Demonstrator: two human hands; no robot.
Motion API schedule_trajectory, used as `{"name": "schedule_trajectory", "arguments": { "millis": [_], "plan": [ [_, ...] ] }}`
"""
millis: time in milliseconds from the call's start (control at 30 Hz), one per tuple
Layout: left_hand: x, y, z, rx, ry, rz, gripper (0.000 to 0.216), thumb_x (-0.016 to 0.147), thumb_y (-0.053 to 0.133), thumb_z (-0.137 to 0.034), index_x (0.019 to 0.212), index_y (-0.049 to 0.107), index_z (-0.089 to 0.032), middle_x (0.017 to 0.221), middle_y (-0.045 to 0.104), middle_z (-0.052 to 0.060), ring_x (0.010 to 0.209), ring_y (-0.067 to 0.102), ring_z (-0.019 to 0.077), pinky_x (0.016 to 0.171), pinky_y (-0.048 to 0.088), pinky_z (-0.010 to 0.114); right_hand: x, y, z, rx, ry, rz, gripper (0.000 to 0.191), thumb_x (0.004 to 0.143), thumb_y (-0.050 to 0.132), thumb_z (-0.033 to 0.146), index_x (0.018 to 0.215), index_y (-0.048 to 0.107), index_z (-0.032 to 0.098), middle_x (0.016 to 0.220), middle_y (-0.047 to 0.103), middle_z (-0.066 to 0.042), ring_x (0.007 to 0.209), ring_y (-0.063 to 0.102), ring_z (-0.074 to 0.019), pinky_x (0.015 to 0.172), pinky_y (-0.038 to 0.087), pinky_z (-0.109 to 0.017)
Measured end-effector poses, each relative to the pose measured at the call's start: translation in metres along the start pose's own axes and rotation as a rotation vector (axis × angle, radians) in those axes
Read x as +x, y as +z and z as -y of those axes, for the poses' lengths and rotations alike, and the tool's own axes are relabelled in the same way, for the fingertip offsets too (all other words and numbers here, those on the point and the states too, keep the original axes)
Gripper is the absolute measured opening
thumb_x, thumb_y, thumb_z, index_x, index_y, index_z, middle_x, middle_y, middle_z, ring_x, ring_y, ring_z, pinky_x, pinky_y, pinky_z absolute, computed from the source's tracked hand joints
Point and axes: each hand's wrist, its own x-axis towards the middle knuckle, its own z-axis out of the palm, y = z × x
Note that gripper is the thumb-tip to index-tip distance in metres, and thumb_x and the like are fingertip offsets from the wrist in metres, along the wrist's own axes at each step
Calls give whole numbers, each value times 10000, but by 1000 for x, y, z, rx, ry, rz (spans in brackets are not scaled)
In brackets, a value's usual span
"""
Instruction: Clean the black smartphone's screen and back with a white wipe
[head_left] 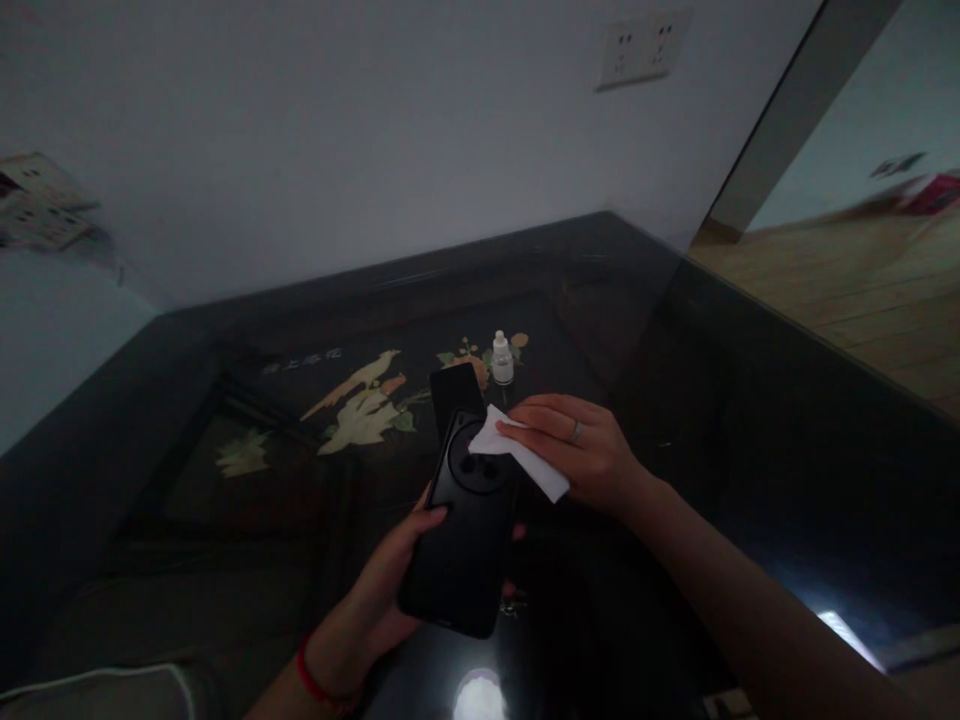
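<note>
My left hand is wrapped round a black phone, its back with the large round camera ring facing up. Pinched in the fingers of my right hand is a folded white cloth or tissue. One corner of it lies over the upper part of the camera ring. Beyond the phone's top end, a second dark, flat rectangular object lies on the black table; the phone partly hides it. A small white-capped dropper bottle stands upright just past my right hand.
The glossy black table carries a bird-and-flower picture on its surface. Behind it rises a pale wall with a double socket. More sockets are at the left. Wooden floor shows beyond the right edge.
</note>
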Motion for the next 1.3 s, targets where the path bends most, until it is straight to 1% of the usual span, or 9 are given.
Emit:
{"name": "schedule_trajectory", "arguments": {
  "millis": [167,267,400,600,767,1000,1100,1233,1300],
  "plan": [
    [1,-1,3,16,-49,55,609,840,519,-250,1395,294,-138,1128,664,213,977,660,331,810,499,523,4,7,3,-96,-45,68,229,936,465,120,1082,641,119,1036,700,-85,973,637,-193,722,540,-306],
    [1,-3,2,27,-24,90,623,827,550,-270,1391,309,-159,1130,666,210,999,654,329,824,490,533,3,8,1,-92,-45,78,207,935,478,128,1051,650,122,1043,701,-76,994,632,-191,755,537,-305],
    [-1,-4,-1,45,10,76,632,858,499,-280,1423,254,-142,1138,660,227,1023,650,325,863,469,550,0,9,-1,-63,-22,47,208,936,474,122,1049,648,122,1032,703,-78,1006,628,-191,787,539,-317],
    [-1,-10,1,60,-39,160,694,862,499,-356,1458,205,-157,1175,644,224,1021,651,333,869,472,526,-2,13,-1,-82,-40,93,221,924,476,108,1061,650,110,1052,697,-94,998,634,-212,729,534,-319],
    [0,-6,-6,52,36,85,771,857,511,-371,1485,113,-168,1165,653,208,1039,640,338,849,488,542,-4,12,-5,-42,-2,76,210,911,482,136,1002,663,80,966,701,-111,910,643,-217,744,542,-332],
    [-3,-3,-13,126,97,58,869,814,565,-413,1496,63,-220,1119,686,153,860,698,329,789,524,461,-2,17,1,-22,2,54,225,927,465,162,980,664,71,917,697,-118,829,645,-199,701,547,-316],
    [-3,-8,-12,136,135,51,856,824,561,-400,1497,59,-232,1114,692,140,873,695,330,801,525,465,-2,17,4,31,-26,41,259,941,466,236,972,661,67,914,697,-118,826,643,-202,695,551,-315],
    [-1,-12,-9,109,120,62,779,854,519,-388,1496,122,-197,1174,660,171,956,676,321,859,508,488,-3,18,3,-20,46,28,239,930,431,115,1033,640,64,960,689,-131,854,644,-192,729,549,-314],
    [-1,-11,-8,111,139,68,743,878,488,-359,1498,105,-212,1178,658,172,1002,661,314,873,501,503,-4,19,3,-6,41,30,233,926,438,120,1031,639,69,950,685,-130,845,644,-189,721,550,-313]
  ]
}}
